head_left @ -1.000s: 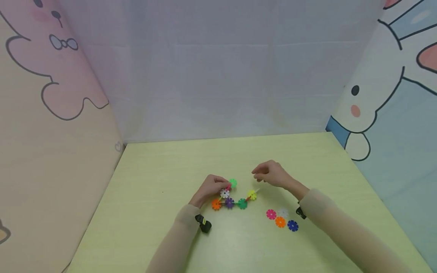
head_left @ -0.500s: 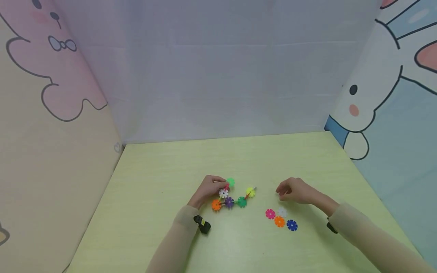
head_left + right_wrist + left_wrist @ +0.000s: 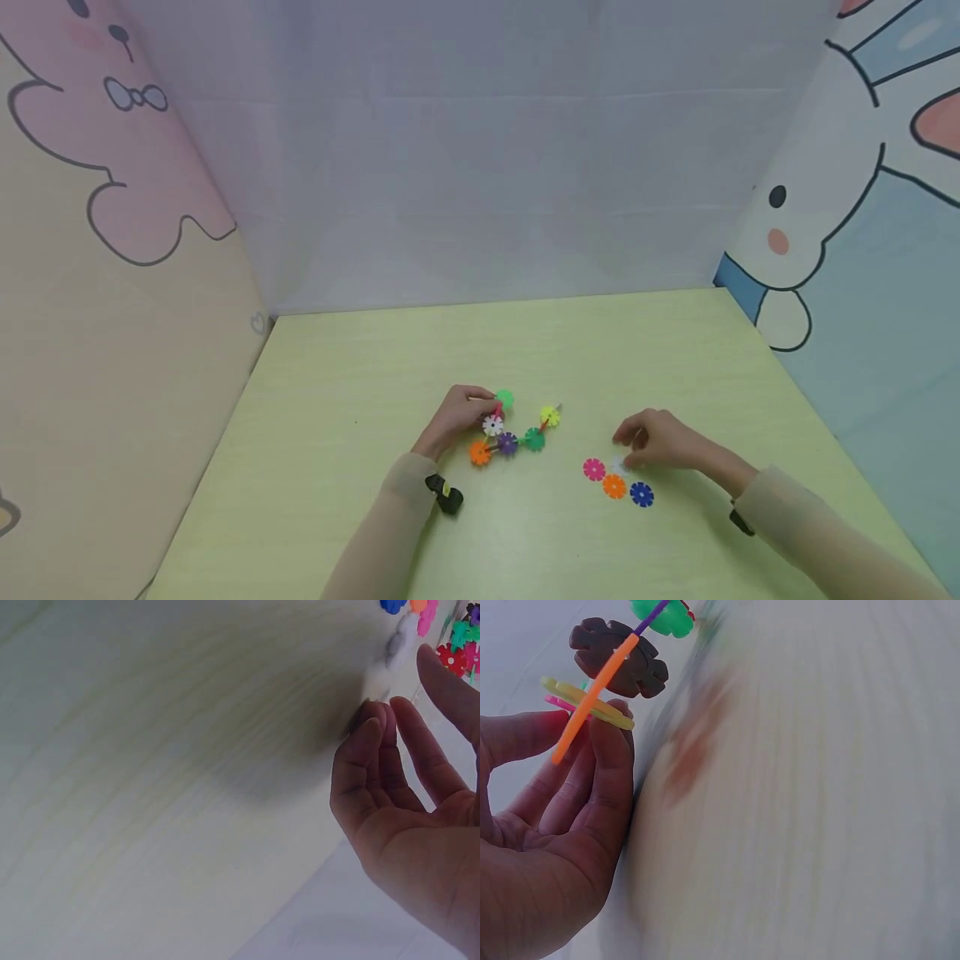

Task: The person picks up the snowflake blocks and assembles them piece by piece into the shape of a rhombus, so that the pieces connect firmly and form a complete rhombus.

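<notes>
My left hand pinches one end of a curved chain of notched plastic discs, close by its light green disc. From there the chain runs through a white, an orange, a purple and a green disc to a yellow disc. In the left wrist view, thumb and fingertips meet at a yellowish disc and a pink one. My right hand hovers with thumb and fingers parted, its thumb tip overlapping a loose white disc. Nothing shows between its fingers.
Beside the white disc lie loose pink, orange and blue discs on the pale table. A plain curtain hangs behind the table, with cartoon-printed panels on both sides.
My right hand has moved right and toward me, from beyond the yellow end of the chain to the loose white disc. My left hand keeps its pinch; the chain has shifted slightly.
</notes>
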Demonstrator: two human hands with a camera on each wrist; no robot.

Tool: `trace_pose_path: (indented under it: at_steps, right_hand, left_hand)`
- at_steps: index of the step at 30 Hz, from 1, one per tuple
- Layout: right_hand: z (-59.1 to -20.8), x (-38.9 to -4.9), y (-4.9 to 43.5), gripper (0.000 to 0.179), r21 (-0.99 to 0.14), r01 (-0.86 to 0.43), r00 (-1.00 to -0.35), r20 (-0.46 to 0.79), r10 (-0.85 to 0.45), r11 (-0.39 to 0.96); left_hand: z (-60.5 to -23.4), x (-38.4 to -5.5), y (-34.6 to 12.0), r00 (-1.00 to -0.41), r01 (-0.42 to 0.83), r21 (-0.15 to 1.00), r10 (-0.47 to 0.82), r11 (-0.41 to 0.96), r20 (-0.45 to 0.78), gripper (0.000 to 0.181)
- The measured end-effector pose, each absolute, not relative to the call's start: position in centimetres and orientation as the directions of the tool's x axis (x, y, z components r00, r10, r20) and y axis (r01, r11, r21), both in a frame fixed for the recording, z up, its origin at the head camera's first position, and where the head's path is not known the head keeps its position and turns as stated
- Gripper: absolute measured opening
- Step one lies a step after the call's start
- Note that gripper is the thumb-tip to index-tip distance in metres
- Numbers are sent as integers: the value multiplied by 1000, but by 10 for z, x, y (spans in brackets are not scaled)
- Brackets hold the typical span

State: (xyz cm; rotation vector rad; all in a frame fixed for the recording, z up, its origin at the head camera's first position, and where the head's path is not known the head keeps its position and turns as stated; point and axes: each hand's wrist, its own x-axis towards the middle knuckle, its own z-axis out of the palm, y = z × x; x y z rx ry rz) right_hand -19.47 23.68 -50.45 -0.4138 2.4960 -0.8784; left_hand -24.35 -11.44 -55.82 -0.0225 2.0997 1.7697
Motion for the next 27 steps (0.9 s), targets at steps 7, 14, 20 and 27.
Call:
trace_pose_path:
  at_steps: [7,14,20,27]
  right_hand:
    - [-509,-189,239,29,-644,-212,-842,-261,-472,735]
    - [-513,-188,238,23,-629,-255,-844,-226,-486,735]
    - [-512,-190,238,17,-629,-251,-839,-237,-489,736]
    - [-510,-191,238,19,-633,-248,-834,-246,-494,734]
  left_hand:
    - [-558,-243,-113,-923,-265,942,228,205,-309,21]
    - [-558,-242,-113,-922,-275,939,220,206,-318,21]
    - [-557,-242,-113,-919,-283,939,225,196,-324,20]
    - [-558,-242,-113,-918,-285,941,229,184,-323,19]
